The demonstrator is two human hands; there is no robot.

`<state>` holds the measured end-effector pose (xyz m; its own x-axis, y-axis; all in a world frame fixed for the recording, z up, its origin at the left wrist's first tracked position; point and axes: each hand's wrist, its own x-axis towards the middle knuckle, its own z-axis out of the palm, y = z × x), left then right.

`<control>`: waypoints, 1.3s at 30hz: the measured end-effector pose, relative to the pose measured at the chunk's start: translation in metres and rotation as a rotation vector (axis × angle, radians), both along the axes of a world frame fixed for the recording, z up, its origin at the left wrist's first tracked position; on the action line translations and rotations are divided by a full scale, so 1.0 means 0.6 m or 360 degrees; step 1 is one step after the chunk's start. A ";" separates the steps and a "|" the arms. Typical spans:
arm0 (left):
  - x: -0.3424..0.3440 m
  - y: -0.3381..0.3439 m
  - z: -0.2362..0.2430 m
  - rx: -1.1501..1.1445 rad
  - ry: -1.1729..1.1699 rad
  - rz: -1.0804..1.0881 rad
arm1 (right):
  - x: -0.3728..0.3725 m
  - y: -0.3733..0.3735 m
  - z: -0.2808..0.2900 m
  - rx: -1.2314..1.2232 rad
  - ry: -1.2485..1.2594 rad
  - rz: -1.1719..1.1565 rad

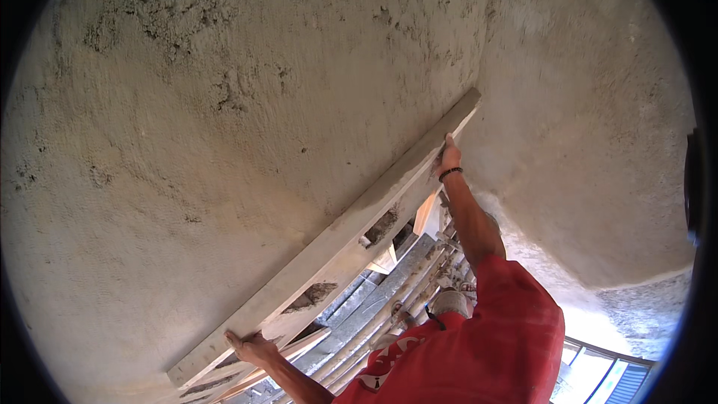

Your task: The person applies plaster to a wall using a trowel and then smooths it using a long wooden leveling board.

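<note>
A long, straight wooden board [351, 224], smeared grey, lies slantwise along the freshly plastered wall [247, 179]. Its upper end is at the inner corner, its lower end down at the left. My left hand [254, 349] grips the board near the lower end, thumb over its face. Higher up on the right, my right hand [449, 158] is closed round the board's edge not far from the top end. A dark bracelet [450, 173] circles my right wrist. Most fingers of both hands are hidden behind the board.
Rough, pitted plaster [172, 15] shows at the upper left. A second plastered wall [583, 127] meets the first at the corner. Scaffold planks [366, 303] and poles [400, 314] lie below the board. A barred window [602, 374] is at the lower right.
</note>
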<state>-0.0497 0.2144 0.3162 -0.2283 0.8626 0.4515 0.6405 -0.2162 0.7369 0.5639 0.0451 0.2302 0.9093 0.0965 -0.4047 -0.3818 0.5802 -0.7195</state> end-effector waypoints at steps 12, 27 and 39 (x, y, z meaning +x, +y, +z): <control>0.053 -0.017 0.132 -0.0147 -0.1929 -0.0201 | 0.020 -0.017 0.206 0.0040 -0.0512 0.0070; 0.019 -0.007 0.301 0.0175 -0.2007 -0.0393 | 0.000 0.005 0.488 0.0196 -0.1052 -0.0046; 0.018 -0.025 0.320 -0.0016 -0.2068 -0.0741 | -0.015 -0.031 0.526 0.0296 -0.1084 0.0305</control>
